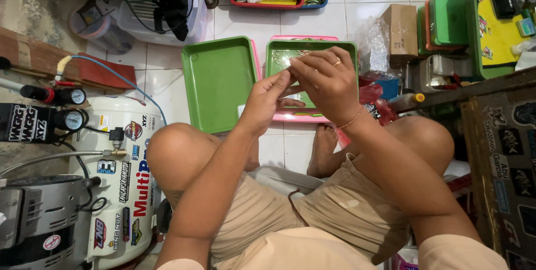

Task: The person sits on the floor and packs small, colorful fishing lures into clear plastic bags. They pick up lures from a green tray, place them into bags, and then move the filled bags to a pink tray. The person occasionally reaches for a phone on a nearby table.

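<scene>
- A white air compressor tank (pixel 125 181) with gauges is seen at the far left, on the tiled floor (pixel 162 75).
- An empty green tray (pixel 215 83) lies beside it.
- The left hand (pixel 265 102) is raised over the trays, its grip pinched on a small pale piece (pixel 291 75), too small to identify.
- The piece is judged light, thin and easily dropped; it is best held by its edges.
- The right hand (pixel 326 83), its grip pressed on the same piece, is held above a 2nd green tray (pixel 279 52).
</scene>
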